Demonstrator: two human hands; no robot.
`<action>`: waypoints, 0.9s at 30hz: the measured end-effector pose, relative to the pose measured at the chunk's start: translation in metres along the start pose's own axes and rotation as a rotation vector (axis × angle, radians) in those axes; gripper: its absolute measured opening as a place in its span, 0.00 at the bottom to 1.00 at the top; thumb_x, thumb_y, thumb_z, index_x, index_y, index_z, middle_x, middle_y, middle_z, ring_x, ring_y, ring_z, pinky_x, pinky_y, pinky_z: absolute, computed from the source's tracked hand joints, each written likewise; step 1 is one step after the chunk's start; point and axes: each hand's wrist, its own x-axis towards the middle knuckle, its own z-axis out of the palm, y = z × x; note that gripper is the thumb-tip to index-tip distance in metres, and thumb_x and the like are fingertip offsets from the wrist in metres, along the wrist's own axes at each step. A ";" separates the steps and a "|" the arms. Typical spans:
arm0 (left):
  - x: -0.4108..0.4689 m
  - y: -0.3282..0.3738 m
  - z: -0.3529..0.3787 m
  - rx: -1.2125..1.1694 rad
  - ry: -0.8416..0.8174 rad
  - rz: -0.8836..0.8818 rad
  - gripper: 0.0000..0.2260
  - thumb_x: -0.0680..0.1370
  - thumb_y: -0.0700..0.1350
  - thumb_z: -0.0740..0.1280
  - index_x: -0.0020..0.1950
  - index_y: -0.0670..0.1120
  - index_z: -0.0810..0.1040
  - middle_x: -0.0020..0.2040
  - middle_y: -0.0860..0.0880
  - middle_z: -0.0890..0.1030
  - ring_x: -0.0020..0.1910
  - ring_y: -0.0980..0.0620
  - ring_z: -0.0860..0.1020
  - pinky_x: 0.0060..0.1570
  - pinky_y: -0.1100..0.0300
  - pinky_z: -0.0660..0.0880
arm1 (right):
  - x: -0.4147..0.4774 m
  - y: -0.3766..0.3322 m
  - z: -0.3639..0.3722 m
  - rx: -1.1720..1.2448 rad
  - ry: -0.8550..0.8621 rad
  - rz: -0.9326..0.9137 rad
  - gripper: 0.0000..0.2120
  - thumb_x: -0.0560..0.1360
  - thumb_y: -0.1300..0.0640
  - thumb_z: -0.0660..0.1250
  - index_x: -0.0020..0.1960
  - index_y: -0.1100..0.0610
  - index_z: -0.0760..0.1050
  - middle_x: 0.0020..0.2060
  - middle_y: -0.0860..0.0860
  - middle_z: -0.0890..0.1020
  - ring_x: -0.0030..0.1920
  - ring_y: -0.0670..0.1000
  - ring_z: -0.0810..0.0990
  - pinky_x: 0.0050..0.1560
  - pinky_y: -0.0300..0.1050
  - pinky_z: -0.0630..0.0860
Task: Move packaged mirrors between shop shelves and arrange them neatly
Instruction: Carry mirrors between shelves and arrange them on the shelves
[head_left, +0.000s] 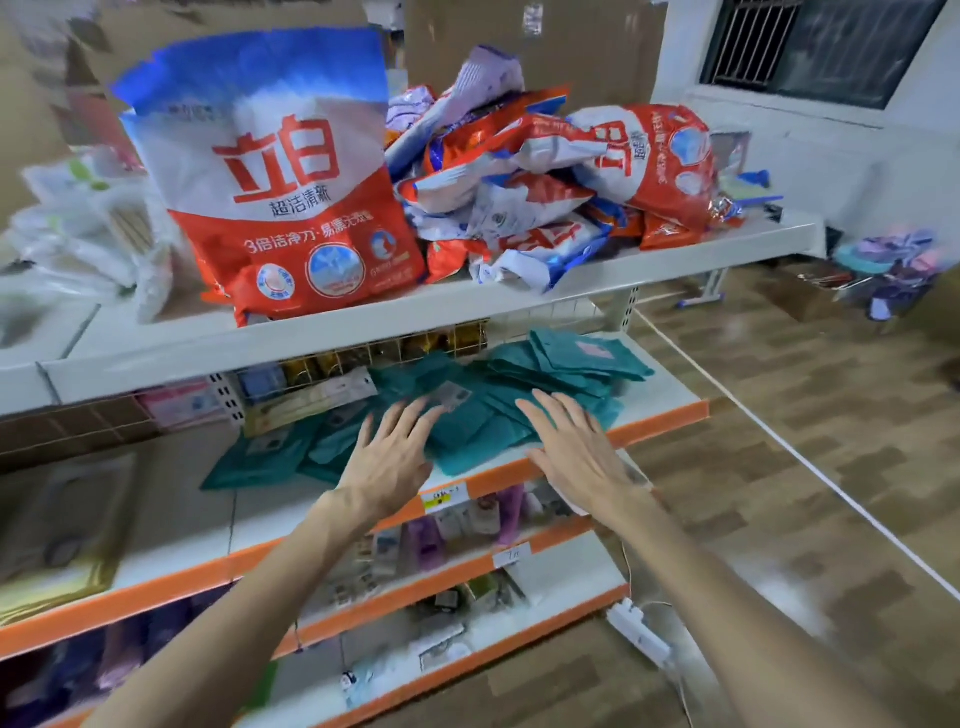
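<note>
teal mirror packets under both hands

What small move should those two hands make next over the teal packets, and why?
Probably lower the open left hand and right hand onto the flat teal plastic packets and gather them into one pile: they lie askew and overlapping on the orange-edged shelf.

Head view from above, forward and down; close over shelves
</note>
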 end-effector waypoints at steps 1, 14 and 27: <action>0.001 -0.001 0.000 0.009 -0.001 -0.021 0.34 0.79 0.50 0.63 0.79 0.52 0.48 0.78 0.51 0.53 0.77 0.45 0.52 0.74 0.41 0.53 | 0.007 0.001 0.002 0.012 -0.004 -0.017 0.30 0.81 0.48 0.59 0.79 0.50 0.53 0.78 0.51 0.57 0.77 0.55 0.54 0.74 0.55 0.59; 0.062 -0.067 0.032 -0.036 0.072 -0.125 0.29 0.78 0.56 0.55 0.78 0.49 0.60 0.78 0.48 0.60 0.77 0.46 0.57 0.75 0.43 0.53 | 0.107 0.003 0.019 -0.037 -0.025 -0.145 0.30 0.76 0.46 0.67 0.75 0.53 0.63 0.72 0.54 0.69 0.71 0.59 0.66 0.68 0.54 0.66; 0.055 -0.146 0.063 -0.111 -0.034 -0.379 0.29 0.78 0.45 0.63 0.77 0.48 0.58 0.78 0.46 0.60 0.76 0.44 0.59 0.73 0.41 0.58 | 0.169 -0.012 0.088 0.041 -0.150 -0.217 0.34 0.75 0.46 0.68 0.76 0.56 0.60 0.76 0.53 0.63 0.76 0.56 0.58 0.75 0.51 0.56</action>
